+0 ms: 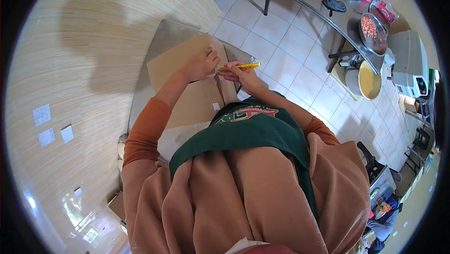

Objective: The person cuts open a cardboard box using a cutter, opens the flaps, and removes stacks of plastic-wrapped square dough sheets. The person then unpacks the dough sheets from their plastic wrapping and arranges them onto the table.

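A brown cardboard box (180, 108), its flaps spread, lies in front of me on a grey surface. My left hand (202, 65) is on the cardboard, fingers bent and closed at the edge by the fold. Just right of it, my right hand (238, 73) grips a slim yellow box cutter (248, 66). Its tip points left, toward the fold between the two hands. Whether the tip touches the cardboard I cannot tell. A small white label (216, 107) is on the box near my apron (243, 125).
A pale wood-patterned wall (84, 57) with paper notes stands at the left. At the upper right, a metal table (323, 8) bears a bowl of chopped pink food (370, 31) and packets. Below it stand a pot of yellow liquid (369, 81) and a white appliance (408, 59).
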Demonstrator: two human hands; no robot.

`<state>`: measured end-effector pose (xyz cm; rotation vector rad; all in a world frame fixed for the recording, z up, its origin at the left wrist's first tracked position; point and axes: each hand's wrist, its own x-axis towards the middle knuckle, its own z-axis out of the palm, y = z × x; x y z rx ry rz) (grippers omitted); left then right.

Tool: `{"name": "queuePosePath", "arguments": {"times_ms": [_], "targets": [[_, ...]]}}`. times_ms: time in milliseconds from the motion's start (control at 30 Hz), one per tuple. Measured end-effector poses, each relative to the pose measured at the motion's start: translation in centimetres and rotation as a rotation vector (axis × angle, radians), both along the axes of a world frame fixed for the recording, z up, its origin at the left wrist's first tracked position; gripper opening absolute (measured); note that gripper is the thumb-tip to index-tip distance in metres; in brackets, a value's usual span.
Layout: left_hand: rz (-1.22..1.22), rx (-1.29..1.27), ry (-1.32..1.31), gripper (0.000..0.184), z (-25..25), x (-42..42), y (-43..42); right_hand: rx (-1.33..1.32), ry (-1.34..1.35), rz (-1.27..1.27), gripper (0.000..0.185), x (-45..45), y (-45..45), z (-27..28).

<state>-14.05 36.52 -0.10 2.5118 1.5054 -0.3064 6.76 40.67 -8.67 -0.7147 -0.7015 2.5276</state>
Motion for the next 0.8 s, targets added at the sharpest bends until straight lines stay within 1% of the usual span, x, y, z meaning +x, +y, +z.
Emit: {"name": "queuePosePath", "arguments": {"times_ms": [167,267,300,400,467,500,600,700,800], "targets": [[-0.002,-0.017,0.069,0.049,-0.8,-0.2,0.1,0.11,-0.026,0.053,0.019,-0.5,0.2,-0.6],[-0.012,-0.095,0.13,0.047,-0.3,-0.3,0.5,0.17,-0.018,0.076,0.017,-1.0,0.5,-0.7],[-0.014,-0.079,0.127,0.047,-0.4,-0.3,0.4,0.183,-0.01,0.082,0.017,-1.1,0.5,-0.8],[-0.035,-0.047,0.138,0.048,-0.8,-0.5,0.1,0.184,-0.027,0.081,0.017,-1.0,0.3,-0.9],[-0.074,-0.047,0.161,0.049,-1.3,-0.7,0.3,0.198,0.016,0.075,0.018,-0.9,0.4,-1.1],[-0.072,-0.058,0.165,0.05,-1.2,-0.7,0.3,0.205,0.037,0.071,0.018,-0.9,0.4,-0.9],[-0.057,-0.077,0.177,0.051,-0.7,-0.6,0.3,0.19,-0.014,0.145,0.017,-0.4,0.5,-0.7],[-0.037,-0.056,0.168,0.05,-0.6,-0.4,0.1,0.191,0.005,0.138,0.016,-0.8,0.8,-1.0],[-0.031,-0.002,0.163,0.049,-1.1,-0.8,-0.2,0.147,0.028,0.099,0.019,-0.9,0.7,-1.1]]}}
